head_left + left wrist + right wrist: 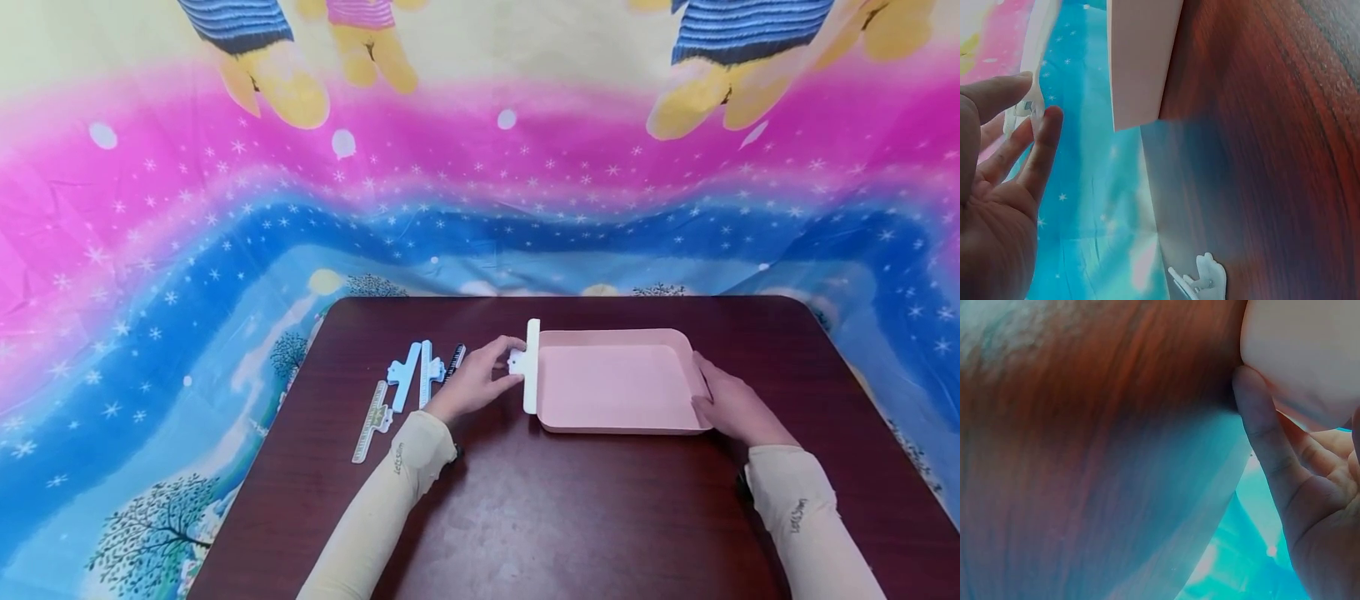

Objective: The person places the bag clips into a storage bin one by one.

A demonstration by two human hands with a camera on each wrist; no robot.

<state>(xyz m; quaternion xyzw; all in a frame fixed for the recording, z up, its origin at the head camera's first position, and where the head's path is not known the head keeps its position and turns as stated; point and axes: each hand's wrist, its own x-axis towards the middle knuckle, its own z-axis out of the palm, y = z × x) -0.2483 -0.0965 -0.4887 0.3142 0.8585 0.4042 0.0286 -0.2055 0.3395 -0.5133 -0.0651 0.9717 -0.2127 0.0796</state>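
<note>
My left hand (pixel 476 377) pinches a white bulldog clip (pixel 532 367) by its handles, between thumb and fingers. In the head view the clip's long bar stands upright at the left end of a pink rectangular tray (pixel 611 379). The left wrist view has this clip apart from the tray's wall (pixel 1141 62), with a gap between. At the other end, my right hand (pixel 738 406) grips the tray's right side. Its fingers (pixel 1260 406) touch the tray wall in the right wrist view. Nothing lies inside the tray.
Left of my left hand lie a light blue clip (pixel 406 377), a pale clip with ruler marks (pixel 425 371), a black marked clip (pixel 455 360) partly hidden by the hand, and another ruler-marked clip (pixel 370 423). A patterned cloth (pixel 480 192) hangs behind the dark wooden table (pixel 585 517).
</note>
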